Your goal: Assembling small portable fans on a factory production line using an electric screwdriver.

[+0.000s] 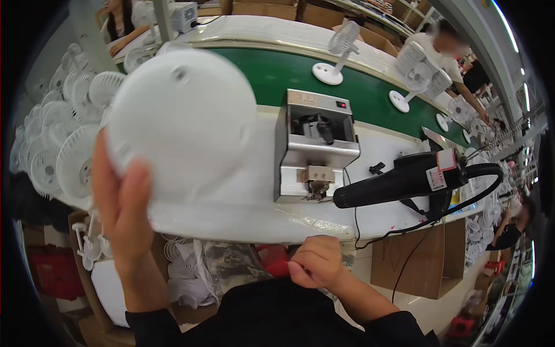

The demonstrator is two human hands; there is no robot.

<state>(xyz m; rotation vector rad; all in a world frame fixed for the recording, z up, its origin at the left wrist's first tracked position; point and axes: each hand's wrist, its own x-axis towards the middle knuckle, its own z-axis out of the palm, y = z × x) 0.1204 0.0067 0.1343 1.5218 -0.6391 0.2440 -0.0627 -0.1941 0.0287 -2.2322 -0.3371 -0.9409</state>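
Note:
My left hand (127, 199) is raised at the left, closed on the edge of a round white fan base (182, 115). The base's flat face is turned toward me and has small recesses near its rim. Whatever lies behind the disc is hidden. Close to my body, just off the table's front edge, my right hand (318, 261) is curled into a fist. What it holds, if anything, does not show. Beyond it on the white table (243, 217) stands a metal box-shaped machine (315, 150) with a red-lit switch. Right of that is a thick black handheld tool (399, 179) with a cable.
White fans (329, 72) stand along a green conveyor belt (272, 75). Many fan heads (75, 144) are piled at the left. A cardboard box (410, 260) sits below the table at right. Co-workers, one in a white shirt (425, 46), are across the belt.

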